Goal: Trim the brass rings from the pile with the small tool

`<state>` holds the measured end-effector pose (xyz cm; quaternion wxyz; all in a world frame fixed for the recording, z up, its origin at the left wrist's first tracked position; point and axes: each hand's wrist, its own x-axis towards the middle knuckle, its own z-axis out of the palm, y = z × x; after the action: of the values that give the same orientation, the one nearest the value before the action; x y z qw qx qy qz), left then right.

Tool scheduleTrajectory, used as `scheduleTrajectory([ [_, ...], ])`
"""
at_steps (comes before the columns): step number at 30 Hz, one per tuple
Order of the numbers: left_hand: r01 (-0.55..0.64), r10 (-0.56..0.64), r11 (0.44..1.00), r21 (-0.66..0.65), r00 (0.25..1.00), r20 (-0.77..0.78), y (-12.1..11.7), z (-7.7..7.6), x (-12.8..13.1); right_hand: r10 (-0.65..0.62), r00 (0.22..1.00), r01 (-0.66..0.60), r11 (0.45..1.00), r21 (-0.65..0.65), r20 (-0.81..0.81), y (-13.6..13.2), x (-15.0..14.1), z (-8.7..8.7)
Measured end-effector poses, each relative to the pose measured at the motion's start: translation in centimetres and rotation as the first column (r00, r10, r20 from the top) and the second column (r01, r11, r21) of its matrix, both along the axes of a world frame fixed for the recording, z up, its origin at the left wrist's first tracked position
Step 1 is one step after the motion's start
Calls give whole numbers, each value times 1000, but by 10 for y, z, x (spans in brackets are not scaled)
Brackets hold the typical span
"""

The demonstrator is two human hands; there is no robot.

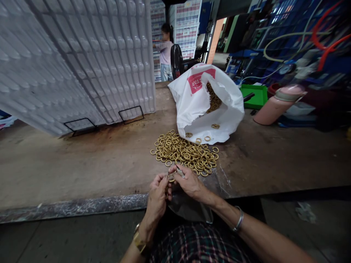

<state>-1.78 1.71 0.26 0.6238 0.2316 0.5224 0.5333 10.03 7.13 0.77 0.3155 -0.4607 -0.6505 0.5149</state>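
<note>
My left hand (157, 195) and my right hand (190, 184) meet at the front edge of the table. A brass-coloured metal ring (171, 179) sits between their fingertips, and both hands pinch it. More rings may lie inside my curled left fingers, but they are mostly hidden. Against my right fingers shows a small silvery piece (180, 171), too small to make out. Just beyond the hands spreads a heap of similar rings (186, 151). Behind it a white sack (189, 106) lies on its side, torn open, with more rings inside.
Tall stacks of pale ribbed plastic trays (109, 54) stand at the left in black wire holders (131, 114). On the right are a pink bottle (276, 106) and a green tray (255, 95). Behind the table are a black fan (177, 60) and another person (166, 53).
</note>
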Motion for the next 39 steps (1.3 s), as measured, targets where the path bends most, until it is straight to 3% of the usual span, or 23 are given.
scheduleTrajectory([
  [4, 31, -1, 995, 95, 952, -305, -4, -3, -1, -64, 997, 58, 990, -130, -48, 3, 1, -1],
  [8, 110, 40, 967, 228, 822, -568, -6, -9, -4, -72, 992, 44, 966, -255, -101, 3, 2, 2],
  [13, 112, 213, 909, 400, 700, -681, -7, -19, -5, -59, 974, -47, 894, -446, -220, 0, 2, 8],
  [16, 143, 230, 891, 431, 676, -700, -8, -19, -5, -66, 967, -63, 874, -482, -247, 0, 1, 10],
  [19, 193, 148, 901, 387, 703, -695, -8, -14, -5, -55, 969, -72, 868, -492, -239, -1, 1, 9],
  [21, 193, 79, 923, 333, 751, -656, -8, -10, -5, -23, 981, -66, 895, -440, -194, -1, 1, 6],
  [25, 154, 18, 956, 250, 818, -574, -9, -3, -3, 34, 999, -39, 984, -171, -33, -2, 1, 3],
  [28, 142, -7, 969, 202, 834, -552, -9, 0, -1, 40, 998, -38, 998, -39, 41, -1, -1, 3],
  [34, 143, -125, 990, 22, 922, -366, -7, 4, 2, 42, 996, -41, 999, -18, 73, -1, 0, 2],
  [39, 172, -160, 984, 41, 963, -217, -6, 0, 3, 38, 993, -39, 999, 11, 114, -2, 3, 5],
])
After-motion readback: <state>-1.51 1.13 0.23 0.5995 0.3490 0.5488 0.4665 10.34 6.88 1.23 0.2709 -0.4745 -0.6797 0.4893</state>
